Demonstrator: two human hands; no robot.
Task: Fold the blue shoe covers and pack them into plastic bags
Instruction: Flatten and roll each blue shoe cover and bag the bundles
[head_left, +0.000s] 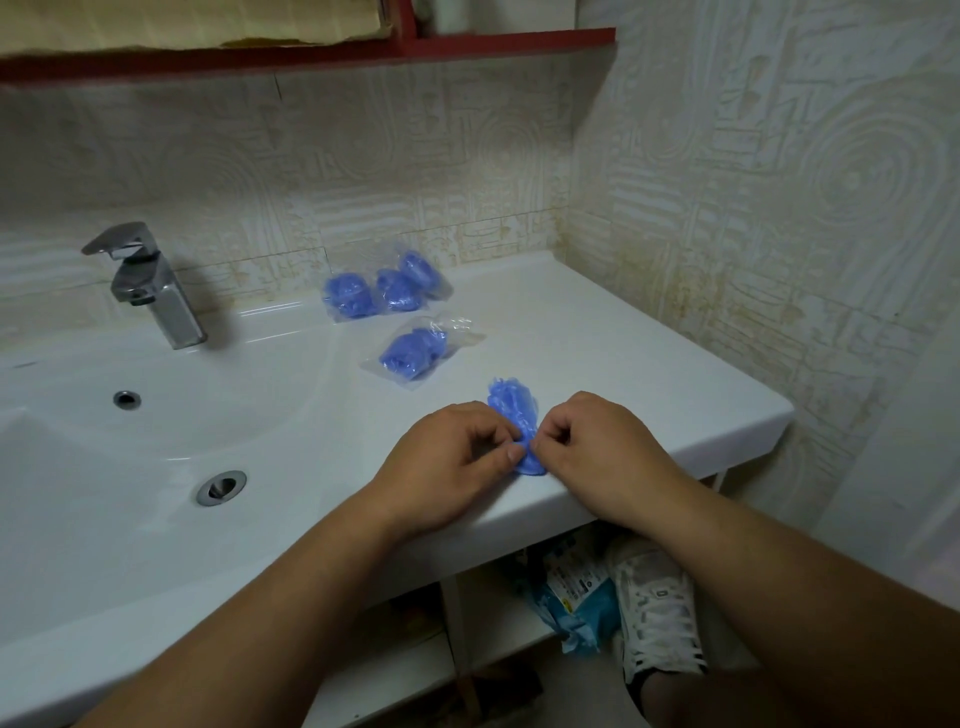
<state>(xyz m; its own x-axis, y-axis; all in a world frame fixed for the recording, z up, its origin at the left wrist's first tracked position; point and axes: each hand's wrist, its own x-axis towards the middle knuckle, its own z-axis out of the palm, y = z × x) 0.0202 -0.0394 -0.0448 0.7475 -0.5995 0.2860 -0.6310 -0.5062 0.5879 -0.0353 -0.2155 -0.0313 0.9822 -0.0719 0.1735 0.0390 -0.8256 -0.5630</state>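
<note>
Your left hand (457, 457) and right hand (587, 441) both pinch the near end of the blue shoe cover (511, 408) with curled fingers, close to the worktop (649, 374) front edge — press the thin film flat and fold it in tight, even turns, so it should fit a bag like the packed bags (413, 349) behind.

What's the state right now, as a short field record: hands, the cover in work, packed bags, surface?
left hand: pinches the near end of the loose blue shoe cover
right hand: pinches the same end, from the other side
loose blue shoe cover: unbagged, lying on the washbasin counter near its front edge
back cluster of bagged covers: three bundles, by the wall
nearer bagged cover: lies alone between the cluster and the hands
faucet: left of the bags
</note>
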